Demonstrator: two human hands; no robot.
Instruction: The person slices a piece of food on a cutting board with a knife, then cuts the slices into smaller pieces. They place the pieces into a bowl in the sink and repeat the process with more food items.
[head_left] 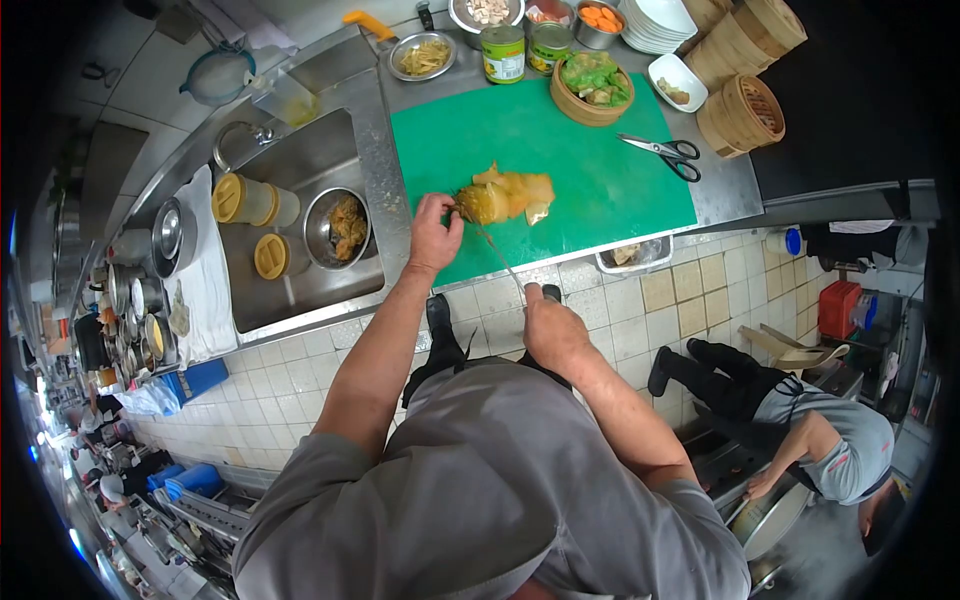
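A yellow-brown piece of food (pixel 515 195), which looks like pickled mustard greens, lies on the green cutting board (pixel 590 210). At its left end my left hand (pixel 437 235) has its fingers closed on the edge. My right hand (pixel 553 328) grips the handle of a knife (pixel 507 266) just off the board's front edge. The thin blade slants up and left, its tip by the front left end of the greens. Black-handled scissors (pixel 672 152) rest on the board's right part, and a bamboo steamer (pixel 590 112) with green leaves stands at the back.
Left is a sink (pixel 300 275) with a metal bowl (pixel 336 228) and yellow-lidded containers (pixel 242 198). Behind the board stand cans (pixel 502 55), a strainer (pixel 422 57), plates (pixel 660 22) and stacked steamers (pixel 745 115). A co-worker (pixel 825 430) bends over a large pan at lower right.
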